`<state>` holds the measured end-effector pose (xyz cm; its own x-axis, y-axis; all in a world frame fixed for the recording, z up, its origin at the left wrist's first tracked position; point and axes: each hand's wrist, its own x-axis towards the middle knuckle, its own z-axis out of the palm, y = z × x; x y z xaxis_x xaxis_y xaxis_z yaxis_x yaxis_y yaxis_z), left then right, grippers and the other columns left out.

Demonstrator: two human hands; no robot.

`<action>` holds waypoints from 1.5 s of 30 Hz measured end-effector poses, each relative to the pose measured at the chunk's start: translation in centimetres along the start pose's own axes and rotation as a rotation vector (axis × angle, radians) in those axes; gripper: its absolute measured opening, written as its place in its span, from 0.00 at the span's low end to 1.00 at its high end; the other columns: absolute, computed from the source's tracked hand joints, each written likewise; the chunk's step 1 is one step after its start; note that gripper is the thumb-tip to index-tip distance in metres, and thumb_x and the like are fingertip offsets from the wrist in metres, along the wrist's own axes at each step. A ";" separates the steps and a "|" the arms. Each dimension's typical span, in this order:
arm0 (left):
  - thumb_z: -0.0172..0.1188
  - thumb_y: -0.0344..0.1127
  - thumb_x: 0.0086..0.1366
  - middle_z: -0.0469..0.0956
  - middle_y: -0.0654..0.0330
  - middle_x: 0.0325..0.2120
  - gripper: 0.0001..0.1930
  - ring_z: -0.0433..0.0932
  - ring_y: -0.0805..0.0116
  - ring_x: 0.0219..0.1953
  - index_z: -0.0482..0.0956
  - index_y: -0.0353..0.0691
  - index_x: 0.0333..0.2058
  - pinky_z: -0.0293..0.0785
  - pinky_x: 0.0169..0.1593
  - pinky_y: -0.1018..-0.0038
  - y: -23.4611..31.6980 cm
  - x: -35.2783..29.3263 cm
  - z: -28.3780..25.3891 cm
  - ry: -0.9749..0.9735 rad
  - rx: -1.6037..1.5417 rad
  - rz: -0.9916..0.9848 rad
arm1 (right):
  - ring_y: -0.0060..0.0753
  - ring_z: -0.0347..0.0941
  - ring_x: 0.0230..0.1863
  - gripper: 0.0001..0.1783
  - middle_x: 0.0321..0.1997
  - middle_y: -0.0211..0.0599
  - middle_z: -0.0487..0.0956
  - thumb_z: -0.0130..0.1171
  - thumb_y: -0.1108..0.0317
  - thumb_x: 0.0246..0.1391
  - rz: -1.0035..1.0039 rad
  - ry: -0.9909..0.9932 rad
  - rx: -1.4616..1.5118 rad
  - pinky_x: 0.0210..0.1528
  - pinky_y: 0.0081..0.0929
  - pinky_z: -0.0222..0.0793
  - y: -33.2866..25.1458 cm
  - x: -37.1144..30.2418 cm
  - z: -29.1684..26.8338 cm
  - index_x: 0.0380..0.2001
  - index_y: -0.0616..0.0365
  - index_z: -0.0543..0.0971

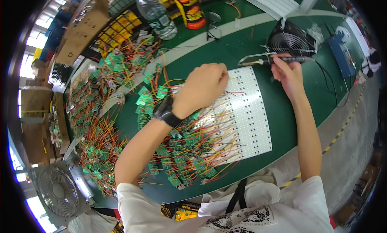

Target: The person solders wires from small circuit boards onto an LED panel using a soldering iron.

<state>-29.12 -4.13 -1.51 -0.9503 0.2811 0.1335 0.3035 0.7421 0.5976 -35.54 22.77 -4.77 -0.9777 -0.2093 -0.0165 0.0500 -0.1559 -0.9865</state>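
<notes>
My right hand [289, 73] grips a soldering iron [301, 59] by its black handle. The iron's tip, with a thin metal guide bent above it, points left over the far edge of a white LED panel [254, 112]. Over the panel's far left part, my left hand [203, 88] is closed with curled fingers; what they hold, if anything, is hidden. Rows of small green circuit boards [173, 160] lie along the panel's left side, and their red and yellow wires [217, 138] reach across onto it.
Large heaps of wired circuit boards [94, 152] cover the table's left. A water bottle [156, 16], an orange-and-black can [190, 11] and glasses [213, 27] stand or lie at the back. A black fan [291, 41] and blue box [342, 55] are at far right, with a cord [328, 73] trailing.
</notes>
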 end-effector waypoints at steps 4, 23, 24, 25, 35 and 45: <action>0.57 0.34 0.59 0.79 0.49 0.22 0.09 0.80 0.51 0.27 0.78 0.31 0.30 0.74 0.34 0.64 -0.6 1.0 0.2 -0.044 -0.084 -0.009 | 0.18 0.68 0.19 0.13 0.22 0.31 0.77 0.62 0.66 0.56 0.013 0.028 0.001 0.21 0.16 0.58 0.2 -0.4 -0.3 0.40 0.63 0.77; 0.59 0.32 0.57 0.79 0.54 0.20 0.07 0.78 0.54 0.23 0.80 0.35 0.30 0.72 0.32 0.66 -2.0 0.5 1.0 0.111 -0.278 0.028 | 0.17 0.68 0.20 0.13 0.23 0.31 0.77 0.59 0.67 0.58 -0.072 0.102 -0.082 0.21 0.14 0.57 0.8 -0.4 -0.2 0.43 0.65 0.76; 0.59 0.31 0.56 0.79 0.54 0.20 0.06 0.77 0.54 0.23 0.80 0.35 0.30 0.73 0.32 0.66 -2.1 0.7 1.1 0.121 -0.267 0.009 | 0.18 0.69 0.20 0.14 0.23 0.32 0.77 0.59 0.67 0.58 -0.065 0.103 -0.079 0.21 0.14 0.58 0.8 -0.2 -0.3 0.43 0.65 0.76; 0.59 0.31 0.56 0.79 0.53 0.20 0.06 0.77 0.54 0.23 0.80 0.35 0.29 0.73 0.32 0.67 -2.2 0.7 1.1 0.122 -0.258 -0.011 | 0.18 0.69 0.20 0.14 0.23 0.32 0.77 0.59 0.67 0.58 -0.060 0.111 -0.090 0.21 0.14 0.58 0.7 -0.1 -0.2 0.43 0.65 0.76; 0.61 0.30 0.53 0.78 0.55 0.19 0.05 0.76 0.55 0.22 0.80 0.35 0.27 0.72 0.31 0.68 -2.2 1.0 1.6 0.104 -0.276 -0.010 | 0.22 0.71 0.20 0.14 0.23 0.36 0.78 0.59 0.69 0.58 -0.061 0.076 -0.036 0.22 0.16 0.61 0.2 -0.5 -0.4 0.43 0.68 0.76; 0.62 0.28 0.53 0.78 0.55 0.19 0.04 0.78 0.59 0.22 0.79 0.34 0.28 0.72 0.29 0.71 -2.2 1.2 1.8 0.141 -0.226 0.001 | 0.25 0.72 0.21 0.14 0.26 0.41 0.78 0.58 0.72 0.57 -0.047 0.090 -0.069 0.23 0.20 0.63 0.3 -1.8 -0.2 0.43 0.72 0.75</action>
<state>-30.84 -4.28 -4.10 -0.9552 0.1823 0.2334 0.2961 0.5825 0.7570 -33.78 23.30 -5.06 -0.9931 -0.1156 0.0188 -0.0077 -0.0959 -0.9954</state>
